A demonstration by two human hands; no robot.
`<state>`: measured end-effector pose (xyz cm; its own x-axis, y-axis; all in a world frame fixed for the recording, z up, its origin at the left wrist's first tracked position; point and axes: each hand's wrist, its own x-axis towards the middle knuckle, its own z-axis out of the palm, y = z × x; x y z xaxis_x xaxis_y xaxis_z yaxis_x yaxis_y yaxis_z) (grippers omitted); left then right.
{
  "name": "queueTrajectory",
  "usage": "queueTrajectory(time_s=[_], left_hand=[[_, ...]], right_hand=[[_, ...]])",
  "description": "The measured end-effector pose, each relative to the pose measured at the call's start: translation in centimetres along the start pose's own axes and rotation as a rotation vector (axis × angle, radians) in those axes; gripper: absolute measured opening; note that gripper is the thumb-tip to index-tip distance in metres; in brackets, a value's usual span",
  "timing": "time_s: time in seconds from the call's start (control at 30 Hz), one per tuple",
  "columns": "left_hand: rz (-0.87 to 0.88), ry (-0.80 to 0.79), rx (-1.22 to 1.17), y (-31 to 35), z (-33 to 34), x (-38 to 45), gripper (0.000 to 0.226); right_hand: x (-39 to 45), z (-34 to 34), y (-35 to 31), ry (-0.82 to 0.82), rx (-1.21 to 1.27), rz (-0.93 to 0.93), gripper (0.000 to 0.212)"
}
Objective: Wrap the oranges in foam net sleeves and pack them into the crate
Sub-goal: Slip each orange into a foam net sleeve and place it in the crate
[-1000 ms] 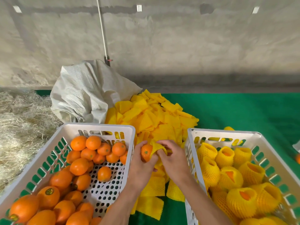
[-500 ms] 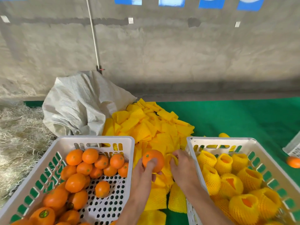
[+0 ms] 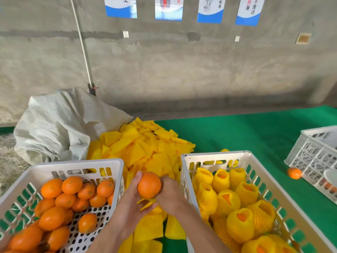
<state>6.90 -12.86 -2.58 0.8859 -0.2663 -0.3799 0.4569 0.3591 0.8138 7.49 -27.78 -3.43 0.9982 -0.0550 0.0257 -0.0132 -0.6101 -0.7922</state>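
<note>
Both hands (image 3: 135,201) cupping orange (image 3: 149,184)

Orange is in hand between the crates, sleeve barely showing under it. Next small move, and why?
Probably pull the foam sleeve up over the orange. The left hand grips the mostly bare fruit, the right hand is at its lower side, and the sleeve sits bunched beneath.
</note>
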Motion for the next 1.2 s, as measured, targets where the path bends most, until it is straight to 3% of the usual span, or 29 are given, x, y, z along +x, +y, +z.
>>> queueTrajectory(time_s=[0.27,0.4,0.57,0.67,0.77,0.9,1.07,1.2], left_hand=[[0.135,0.167,-0.02,0.2,-0.5,0.6,0.058],[0.184,0.196,0.118,-0.3,0.0,0.5,0.047],[0.13,0.16,0.212,-0.8,0.0,0.4,0.059],[0.129,0.136,0.397,-1.4,0.2,0.0,0.055],[0.088,0.128,0.457,-1.5,0.0,-0.1,0.052],[0.074,0.206,0.343,-1.4,-0.4,0.4,0.083],[0.091,0.334,0.265,-1.6,-0.5,0.7,0.058],[0.142,0.291,0.113,-1.5,-0.5,0.7,0.043]], right_hand=[[0.7,-0.1,0.0,0.036,0.351,0.065,0.019],[0.7,-0.1,-0.1,0.206,0.255,-0.019,0.014],[0.7,-0.2,0.1,0.372,0.138,-0.057,0.02],[0.6,-0.6,0.1,0.362,0.098,-0.07,0.023],[0.1,-0.7,-0.4,0.313,-0.01,-0.214,0.027],[-0.2,-0.9,-1.3,0.245,-0.16,-0.336,0.031],[-0.8,-0.8,-1.9,0.127,-0.235,-0.281,0.032],[-1.1,-0.7,-1.6,0.112,-0.326,-0.229,0.034]])
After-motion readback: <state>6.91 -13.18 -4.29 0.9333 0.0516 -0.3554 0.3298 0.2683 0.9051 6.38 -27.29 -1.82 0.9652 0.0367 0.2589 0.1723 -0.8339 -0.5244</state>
